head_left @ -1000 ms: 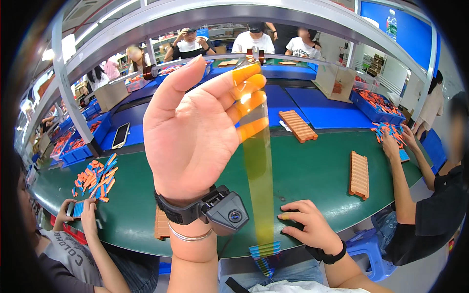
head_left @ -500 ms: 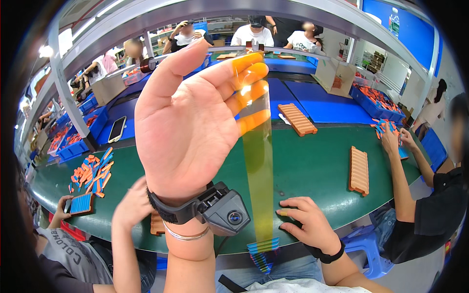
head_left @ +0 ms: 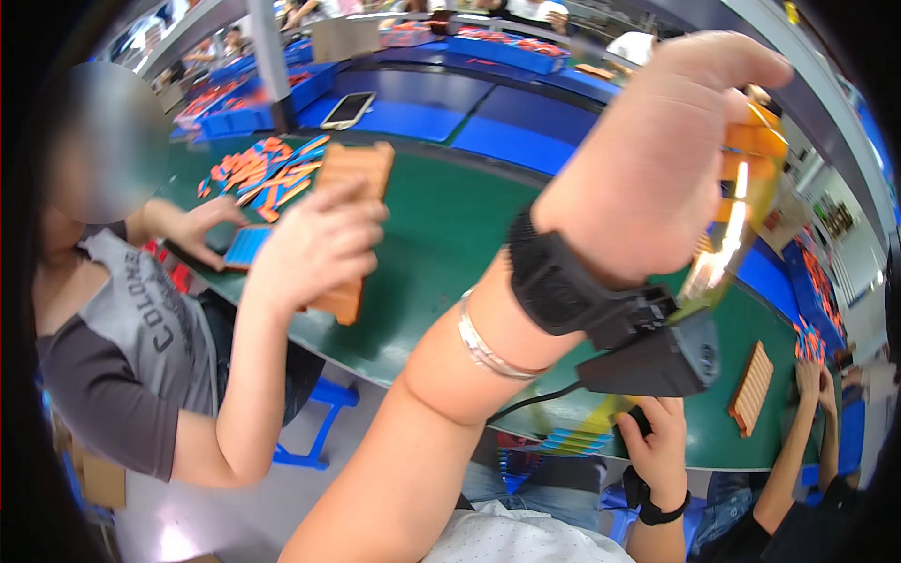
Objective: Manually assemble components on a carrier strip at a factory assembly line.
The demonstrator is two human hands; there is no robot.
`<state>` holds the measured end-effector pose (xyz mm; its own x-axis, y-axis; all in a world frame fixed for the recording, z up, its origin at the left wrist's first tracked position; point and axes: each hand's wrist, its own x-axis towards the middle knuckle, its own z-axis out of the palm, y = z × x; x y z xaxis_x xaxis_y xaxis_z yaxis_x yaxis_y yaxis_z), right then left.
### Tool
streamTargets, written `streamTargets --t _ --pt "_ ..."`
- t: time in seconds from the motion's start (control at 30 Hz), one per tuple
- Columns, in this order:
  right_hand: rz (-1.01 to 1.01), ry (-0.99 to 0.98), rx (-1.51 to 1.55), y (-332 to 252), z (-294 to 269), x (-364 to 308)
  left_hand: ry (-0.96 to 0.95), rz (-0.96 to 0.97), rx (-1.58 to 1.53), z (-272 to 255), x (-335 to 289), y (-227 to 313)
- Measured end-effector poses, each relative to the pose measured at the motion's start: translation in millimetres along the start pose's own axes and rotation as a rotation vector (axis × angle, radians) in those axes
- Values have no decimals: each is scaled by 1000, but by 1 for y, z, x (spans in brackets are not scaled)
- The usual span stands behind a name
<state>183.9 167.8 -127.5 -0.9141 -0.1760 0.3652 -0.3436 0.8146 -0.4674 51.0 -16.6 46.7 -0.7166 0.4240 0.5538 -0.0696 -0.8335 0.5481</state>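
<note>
My left hand is raised high at the upper right, the back of its wrist toward me. A wide strip of clear yellow film, like tape, lies across its fingers, which are partly hidden, and the thumb sticks out to the right. A black camera is strapped to that wrist. The film comes down to a row of blue strips at the table's near edge. Beside their right end is my right hand, thumb and fingers apart; the wrist camera covers some of its fingertips.
At left, a person in a grey shirt holds an orange ribbed tray near a pile of blue and orange sticks. A phone lies on the blue mat. Another ribbed tray rests at right; a metal post rises behind.
The view has swung left. My left hand has turned and moved right with the film. My right hand has drawn in toward the blue strips. The neighbour has lifted an orange tray.
</note>
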Motion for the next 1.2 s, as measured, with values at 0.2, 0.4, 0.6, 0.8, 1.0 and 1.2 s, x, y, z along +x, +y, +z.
streamTargets --t 0.2,0.4,0.6,0.8,1.0,1.2 --pt "13 8 68 -6 -1 0 -27 249 193 -5 -2 -13" --pt "-43 -442 -23 -21 -41 30 -121 425 424 -24 -8 -7" --pt "-462 -470 -83 -35 -54 126 -576 -102 -223 -18 33 19" --pt "-757 -436 -68 -71 101 252 -373 246 167 -33 23 14" --pt "-770 -386 -255 -128 167 272 -150 570 539 -31 11 2" --pt "-644 -530 -357 -120 149 272 -53 551 570 -42 9 9"
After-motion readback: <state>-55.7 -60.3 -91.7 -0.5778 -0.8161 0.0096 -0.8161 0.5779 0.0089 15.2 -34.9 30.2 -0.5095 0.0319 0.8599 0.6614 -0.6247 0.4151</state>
